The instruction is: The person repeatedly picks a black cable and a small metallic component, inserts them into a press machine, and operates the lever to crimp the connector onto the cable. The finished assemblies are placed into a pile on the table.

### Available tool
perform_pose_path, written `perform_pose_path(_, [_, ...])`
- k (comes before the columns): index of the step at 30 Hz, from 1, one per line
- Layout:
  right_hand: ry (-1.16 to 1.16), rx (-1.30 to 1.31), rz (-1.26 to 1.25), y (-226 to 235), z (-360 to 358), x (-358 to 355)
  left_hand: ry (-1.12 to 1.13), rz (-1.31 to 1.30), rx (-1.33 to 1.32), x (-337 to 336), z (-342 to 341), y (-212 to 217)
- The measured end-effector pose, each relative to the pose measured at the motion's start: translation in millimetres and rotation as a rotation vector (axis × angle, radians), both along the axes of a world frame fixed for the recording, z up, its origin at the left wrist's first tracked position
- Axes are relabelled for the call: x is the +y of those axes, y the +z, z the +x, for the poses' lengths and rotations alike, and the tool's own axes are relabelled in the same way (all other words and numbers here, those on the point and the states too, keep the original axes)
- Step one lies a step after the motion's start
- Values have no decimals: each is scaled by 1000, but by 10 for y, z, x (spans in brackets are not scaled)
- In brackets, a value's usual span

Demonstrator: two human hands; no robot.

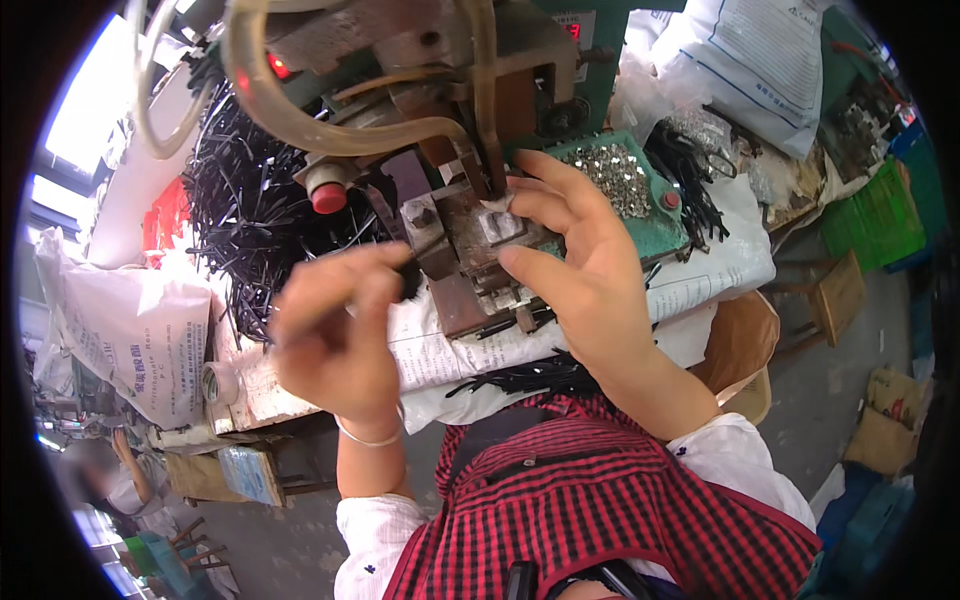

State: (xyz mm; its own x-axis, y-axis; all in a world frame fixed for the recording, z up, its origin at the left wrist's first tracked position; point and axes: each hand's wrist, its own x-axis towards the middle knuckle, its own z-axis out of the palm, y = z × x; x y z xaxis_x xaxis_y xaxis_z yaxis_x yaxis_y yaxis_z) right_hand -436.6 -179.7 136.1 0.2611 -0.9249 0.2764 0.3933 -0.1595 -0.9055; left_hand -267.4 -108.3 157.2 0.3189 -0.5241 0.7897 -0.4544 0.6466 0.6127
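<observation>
My right hand (590, 260) reaches over the metal fixture (465, 250) of a bench press. Its thumb and fingers are apart on either side of a small shiny metal block (500, 225), and the fingertips rest at the fixture beneath the press's upright tool (484, 165). My left hand (340, 325) is to the left of the fixture, smeared by motion, with its fingers curled. A dark piece (409, 279) shows at its fingertips; its kind is unclear. Behind that hand lies a large heap of black cable pieces (245, 200).
A green tray (655, 235) of small shiny metal parts (615, 180) stands right of the press. Near the fixture sits a red push button (328, 197). Hoses (290, 130) arch overhead. White sacks (130, 340) flank the bench; more black pieces (550, 375) lie at its front edge.
</observation>
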Motion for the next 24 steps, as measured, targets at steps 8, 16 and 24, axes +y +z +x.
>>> perform_pose_path(8, [-164, 321, -30, -371, -594, -781, 203, -155, -845, -317, -334, -474])
perform_pose_path(16, [-409, 754, -213, -1158, -1206, -663, 172, -131, -809, -332, -339, -527])
perform_pose_path(24, [-547, 1292, -490, -1185, -964, -774, 119, 49, -578, -106, -435, -625])
